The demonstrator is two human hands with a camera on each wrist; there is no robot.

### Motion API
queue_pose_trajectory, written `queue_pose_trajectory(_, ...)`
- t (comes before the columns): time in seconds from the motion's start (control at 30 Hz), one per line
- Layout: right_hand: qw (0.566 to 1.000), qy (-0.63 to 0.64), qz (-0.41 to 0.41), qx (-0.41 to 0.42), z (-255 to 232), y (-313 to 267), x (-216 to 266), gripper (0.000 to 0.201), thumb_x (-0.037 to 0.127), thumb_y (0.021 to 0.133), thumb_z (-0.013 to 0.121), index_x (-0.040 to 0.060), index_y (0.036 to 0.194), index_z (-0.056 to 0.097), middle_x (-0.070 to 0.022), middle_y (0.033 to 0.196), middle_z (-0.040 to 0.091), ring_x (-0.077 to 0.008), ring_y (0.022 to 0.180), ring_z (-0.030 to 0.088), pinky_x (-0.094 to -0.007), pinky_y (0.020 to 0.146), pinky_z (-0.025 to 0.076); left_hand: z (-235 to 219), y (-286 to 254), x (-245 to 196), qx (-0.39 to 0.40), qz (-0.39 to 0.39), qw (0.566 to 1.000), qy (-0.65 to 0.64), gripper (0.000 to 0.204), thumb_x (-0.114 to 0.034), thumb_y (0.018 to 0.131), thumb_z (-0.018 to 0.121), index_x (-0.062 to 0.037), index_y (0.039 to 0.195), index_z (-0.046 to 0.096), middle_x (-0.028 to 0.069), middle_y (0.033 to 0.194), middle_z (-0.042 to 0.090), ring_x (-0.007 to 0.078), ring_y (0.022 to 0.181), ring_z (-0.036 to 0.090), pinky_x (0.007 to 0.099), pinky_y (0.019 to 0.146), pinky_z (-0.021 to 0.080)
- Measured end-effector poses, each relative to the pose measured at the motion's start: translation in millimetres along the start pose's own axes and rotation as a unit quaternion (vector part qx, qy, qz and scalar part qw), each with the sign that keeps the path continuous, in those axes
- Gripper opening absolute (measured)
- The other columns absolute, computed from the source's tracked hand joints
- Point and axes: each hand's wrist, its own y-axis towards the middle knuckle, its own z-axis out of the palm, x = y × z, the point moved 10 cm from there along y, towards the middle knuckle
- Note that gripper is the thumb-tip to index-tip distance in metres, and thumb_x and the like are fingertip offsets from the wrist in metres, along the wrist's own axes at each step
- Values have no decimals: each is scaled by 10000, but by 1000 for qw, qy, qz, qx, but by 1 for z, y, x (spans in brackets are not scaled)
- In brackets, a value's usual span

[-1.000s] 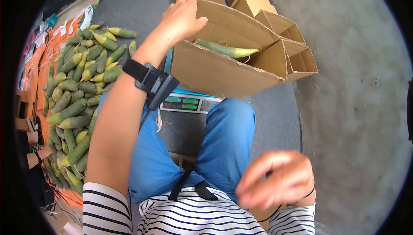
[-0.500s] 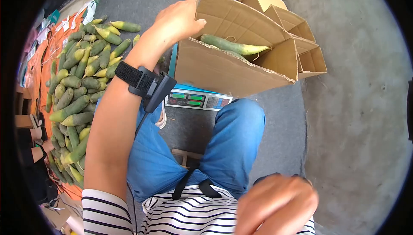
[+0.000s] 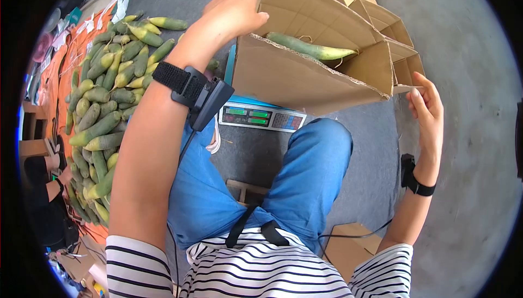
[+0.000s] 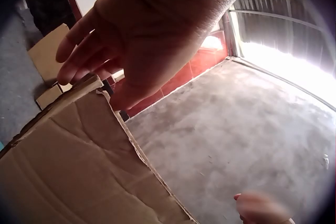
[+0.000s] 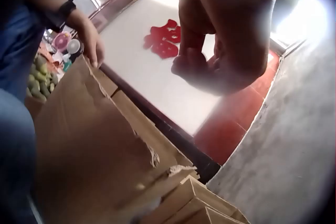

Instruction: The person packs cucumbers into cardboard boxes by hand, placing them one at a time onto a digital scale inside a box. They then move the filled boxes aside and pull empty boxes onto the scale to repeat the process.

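Observation:
My left hand grips the left upper edge of an open cardboard box, fingers over the far side and thumb on the near side. The left wrist view shows the corner of the box between thumb and fingers. Inside lies a long green radish with a pale yellow-green end; the rest of the inside is hidden by the near wall. My right hand is raised off the box's right end, fingers loosely bent. In the right wrist view that hand appears apart from the cardboard, holding nothing.
Beneath the box is a digital scale with lit green displays. A large pile of green radishes lies on orange sheeting at the left. More cardboard boxes stand beyond and to the right. A cardboard piece lies by the right hip.
My right hand has swung from beside my lap up and forward to the box's right end. The left hand keeps hold of the box edge. The head view has shifted slightly.

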Motion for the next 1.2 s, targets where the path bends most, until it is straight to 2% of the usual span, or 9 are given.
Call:
queue_pose_trajectory(0.17,992,-113,-15,56,9,44,-44,307,304,955,585,8,936,664,31,632,495,-47,549,436,-217,511,351,5,4,7,11,-18,1000,5,454,-367,817,638,75,911,590,274,897,636,406,879,627,466,779,489)
queue_pose_trajectory(0.23,983,-161,69,47,11,56,-70,424,408,941,581,-9,924,659,14,639,518,-58,565,452,-233,526,371,11,6,10,30,-27,999,15,446,-359,828,620,79,913,603,274,918,640,407,896,626,466,790,488)
queue_pose_trajectory(0.37,966,-252,-18,48,22,78,-103,527,483,922,575,-7,1106,634,-106,809,676,-205,745,648,-328,685,499,12,6,11,38,-43,998,29,432,-349,840,598,73,932,616,268,941,644,406,918,626,469,802,488)
queue_pose_trajectory(0.4,955,-284,27,81,27,80,-110,567,494,914,585,-21,1150,615,-148,949,684,-172,819,649,-302,719,515,14,6,13,50,-54,997,34,424,-345,844,591,66,942,620,264,948,646,405,926,626,469,808,488)
queue_pose_trajectory(0.5,953,-293,12,79,36,88,-120,650,530,860,632,-27,1193,591,-180,897,686,-271,859,667,-378,757,509,18,6,16,62,-66,995,38,419,-344,848,583,58,956,629,261,960,648,402,937,626,469,819,488)
queue_pose_trajectory(0.73,923,-331,105,166,48,115,-156,499,457,843,641,-42,828,629,-145,762,662,-236,683,639,-380,653,517,24,10,25,66,-65,995,22,499,-414,855,577,74,935,641,280,965,641,411,942,622,464,827,485)
queue_pose_trajectory(0.9,930,-270,134,211,58,118,-180,443,409,882,585,-32,889,630,-66,682,604,-152,565,573,-302,485,454,19,12,22,60,-67,996,-3,661,-529,834,580,128,896,617,316,950,629,411,931,628,462,813,477)
queue_pose_trajectory(1.1,929,-261,154,213,60,120,-181,458,422,871,581,-31,922,633,-93,723,629,-150,562,575,-300,469,436,21,18,25,23,-43,999,23,511,-404,814,572,82,937,672,252,909,676,366,860,668,449,757,514)
queue_pose_trajectory(1.2,914,-278,172,242,62,120,-174,499,374,854,601,-102,1003,619,-190,863,681,-249,715,682,-341,609,558,41,19,28,147,-65,986,-48,519,-383,837,582,112,979,639,271,855,658,351,821,664,425,756,499)
